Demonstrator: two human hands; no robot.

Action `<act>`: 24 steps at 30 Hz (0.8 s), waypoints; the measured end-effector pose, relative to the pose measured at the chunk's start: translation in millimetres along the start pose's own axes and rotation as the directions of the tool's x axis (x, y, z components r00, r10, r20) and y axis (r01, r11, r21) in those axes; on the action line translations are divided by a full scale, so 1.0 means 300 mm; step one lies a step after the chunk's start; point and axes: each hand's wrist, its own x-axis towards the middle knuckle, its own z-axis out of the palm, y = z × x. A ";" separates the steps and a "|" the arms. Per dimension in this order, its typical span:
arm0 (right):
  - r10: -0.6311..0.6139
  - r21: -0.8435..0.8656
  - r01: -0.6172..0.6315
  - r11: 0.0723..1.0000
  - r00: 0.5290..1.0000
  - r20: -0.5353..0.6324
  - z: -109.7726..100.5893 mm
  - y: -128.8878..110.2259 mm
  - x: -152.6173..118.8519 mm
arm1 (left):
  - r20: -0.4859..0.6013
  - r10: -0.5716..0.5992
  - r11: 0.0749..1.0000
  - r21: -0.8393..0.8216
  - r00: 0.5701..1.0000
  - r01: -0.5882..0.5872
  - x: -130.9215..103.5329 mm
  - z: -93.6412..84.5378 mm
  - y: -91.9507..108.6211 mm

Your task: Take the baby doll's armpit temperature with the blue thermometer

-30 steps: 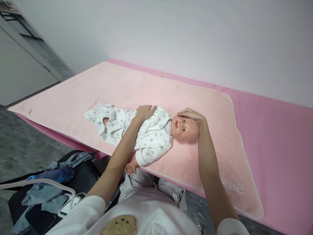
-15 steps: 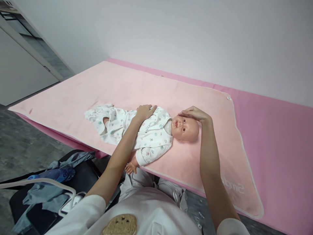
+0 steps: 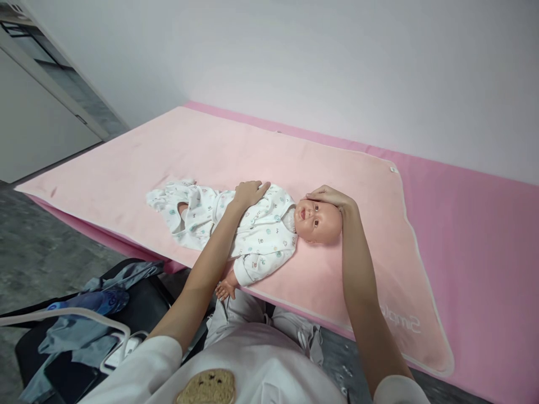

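Note:
A baby doll [image 3: 269, 235] lies on its back on a pale pink mat [image 3: 295, 151], its bald head to the right. It wears a white printed top and trousers [image 3: 197, 216]. My left hand [image 3: 250, 193] rests flat on the doll's chest and belly, fingers stretched toward the far side. My right hand [image 3: 330, 196] lies along the far side and crown of the doll's head [image 3: 322, 224], palm against it, fingers extended. One doll hand [image 3: 226, 286] hangs at the mat's near edge.
Beneath the mat is a darker pink cover [image 3: 475, 241], against a white wall [image 3: 337, 67]. At the lower left, a black chair [image 3: 147, 303] holds grey-blue cloth [image 3: 76, 336], a plastic bottle [image 3: 92, 301] and a white cable [image 3: 63, 311].
My right hand has shifted slightly left and down, closer onto the doll's head. My left hand and the doll stay in place.

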 end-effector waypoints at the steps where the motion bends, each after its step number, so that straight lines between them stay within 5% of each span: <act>1: 0.036 0.042 -0.037 0.998 0.999 0.012 0.003 0.005 0.003 | -0.001 0.003 1.000 -0.003 1.000 -0.003 0.000 0.001 -0.001; 5: 0.126 0.117 -0.126 0.985 0.992 0.003 0.003 0.020 0.012 | -0.009 0.012 1.000 -0.007 1.000 -0.012 -0.001 -0.001 0.000; 17: -0.013 0.047 0.021 0.999 0.985 -0.170 -0.120 0.069 0.013 | -0.001 0.003 1.000 -0.005 1.000 -0.003 -0.002 0.000 -0.001; 21: -0.175 0.079 0.194 0.978 0.963 -0.203 -0.094 0.029 0.003 | 0.003 0.004 1.000 -0.016 1.000 -0.004 -0.002 0.000 0.000; 24: -0.180 0.002 0.182 0.983 0.974 -0.140 -0.040 -0.008 0.009 | -0.005 0.007 1.000 -0.013 1.000 -0.007 -0.001 0.002 -0.002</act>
